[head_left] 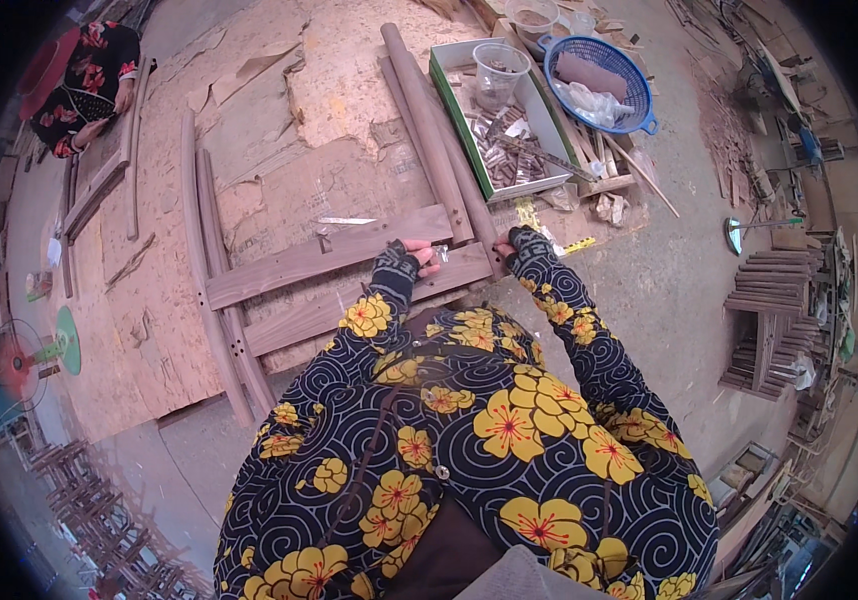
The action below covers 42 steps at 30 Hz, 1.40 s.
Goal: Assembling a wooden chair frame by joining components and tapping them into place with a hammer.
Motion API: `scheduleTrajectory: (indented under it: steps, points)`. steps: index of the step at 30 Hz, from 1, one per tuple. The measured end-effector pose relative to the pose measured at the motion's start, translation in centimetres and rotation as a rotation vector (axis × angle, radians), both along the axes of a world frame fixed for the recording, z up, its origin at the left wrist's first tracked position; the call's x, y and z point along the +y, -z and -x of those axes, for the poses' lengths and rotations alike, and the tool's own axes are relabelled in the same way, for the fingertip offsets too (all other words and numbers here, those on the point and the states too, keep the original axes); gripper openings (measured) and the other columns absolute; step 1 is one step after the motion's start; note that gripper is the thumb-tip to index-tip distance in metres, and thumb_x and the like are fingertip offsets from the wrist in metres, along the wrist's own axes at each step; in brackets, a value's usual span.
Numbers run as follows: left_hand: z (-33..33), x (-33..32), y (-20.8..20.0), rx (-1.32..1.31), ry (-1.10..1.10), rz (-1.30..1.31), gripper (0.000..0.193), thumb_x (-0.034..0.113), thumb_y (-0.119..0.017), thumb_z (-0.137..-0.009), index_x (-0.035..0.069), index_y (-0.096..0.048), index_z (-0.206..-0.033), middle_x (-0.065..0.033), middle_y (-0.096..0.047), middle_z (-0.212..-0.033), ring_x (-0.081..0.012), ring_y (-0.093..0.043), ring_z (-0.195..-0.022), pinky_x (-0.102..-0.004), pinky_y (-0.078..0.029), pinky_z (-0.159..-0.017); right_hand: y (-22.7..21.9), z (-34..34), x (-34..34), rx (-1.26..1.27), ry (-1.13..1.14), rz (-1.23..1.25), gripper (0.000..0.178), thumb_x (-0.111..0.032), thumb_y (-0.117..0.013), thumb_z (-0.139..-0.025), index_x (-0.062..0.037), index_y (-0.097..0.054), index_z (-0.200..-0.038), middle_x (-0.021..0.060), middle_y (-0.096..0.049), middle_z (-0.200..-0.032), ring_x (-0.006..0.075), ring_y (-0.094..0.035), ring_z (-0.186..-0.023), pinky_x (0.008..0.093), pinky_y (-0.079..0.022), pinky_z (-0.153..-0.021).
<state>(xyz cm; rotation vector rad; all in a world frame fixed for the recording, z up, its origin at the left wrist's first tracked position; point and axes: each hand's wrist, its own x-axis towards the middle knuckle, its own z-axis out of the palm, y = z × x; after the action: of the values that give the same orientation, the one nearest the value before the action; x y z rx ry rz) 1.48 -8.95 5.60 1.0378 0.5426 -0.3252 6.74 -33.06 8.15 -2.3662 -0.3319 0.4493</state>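
Note:
Both my hands wear dark patterned fingerless gloves. My left hand (413, 262) is closed over the right end of the near wooden rail (349, 298), its fingertips at a small shiny bit too small to name. Beside it, the far rail (299, 256) lies flat and parallel. My right hand (511, 250) has its fingers closed at the near end of a long brown wooden leg (447, 150). A second leg (419, 135) runs next to it. At the rails' left ends lie two more legs, the outer leg (201, 260) and the inner leg (223, 250).
A green-and-white box (481, 170) of small wooden pieces holds a clear plastic tub (499, 80). Behind it stands a blue basket (639, 95). A thin pale strip (346, 220) lies on the cardboard-covered worktop (319, 180). Another person (84, 85) works far left. Stacked wooden parts (774, 310) stand right.

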Motion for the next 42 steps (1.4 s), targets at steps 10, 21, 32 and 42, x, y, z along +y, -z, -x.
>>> scheduleTrajectory:
  steps: [10,21,32,42]
  points:
    - [0.7,0.2,-0.9,0.003,-0.048,-0.036,0.017,0.002,-0.056,-0.076,-0.006,-0.047,-0.089,-0.0179,-0.055,-0.083,-0.0228,-0.057,-0.071,-0.0310,-0.053,-0.063,-2.1,-1.1,2.9,-0.172,-0.440,0.445,0.015,-0.011,-0.051,-0.073,-0.0025,-0.056,-0.085,0.0189,-0.054,-0.089,0.0299,-0.055,-0.080,0.0374,-0.045,-0.071]
    - [0.8,-0.4,-2.1,-0.023,-0.067,-0.072,0.014,0.000,-0.054,-0.077,-0.006,-0.048,-0.088,-0.0167,-0.054,-0.082,-0.0213,-0.057,-0.070,-0.0293,-0.053,-0.062,-1.4,0.4,3.1,-0.124,-0.309,0.476,0.025,-0.006,-0.051,-0.070,-0.0035,-0.053,-0.095,0.0194,-0.049,-0.100,0.0346,-0.050,-0.093,0.0398,-0.044,-0.076]
    - [-0.1,-1.6,1.1,0.079,0.046,-0.119,0.014,0.003,-0.055,-0.074,-0.001,-0.049,-0.087,-0.0132,-0.055,-0.077,-0.0221,-0.057,-0.058,-0.0287,-0.051,-0.051,-1.1,-1.2,-0.3,-0.149,0.062,-0.038,0.041,-0.024,-0.063,-0.071,-0.0042,-0.051,-0.104,0.0129,-0.056,-0.085,0.0218,-0.055,-0.073,0.0307,-0.045,-0.066]
    - [-0.6,0.3,-0.1,-0.124,-0.051,-0.516,0.031,0.003,-0.051,-0.076,0.002,-0.046,-0.107,-0.0062,-0.054,-0.068,-0.0125,-0.052,-0.050,-0.0233,-0.045,-0.044,-3.6,-12.8,-2.6,-0.380,0.049,0.254,0.041,-0.027,-0.056,-0.076,-0.0010,-0.049,-0.107,0.0159,-0.056,-0.091,0.0249,-0.055,-0.084,0.0329,-0.043,-0.073]
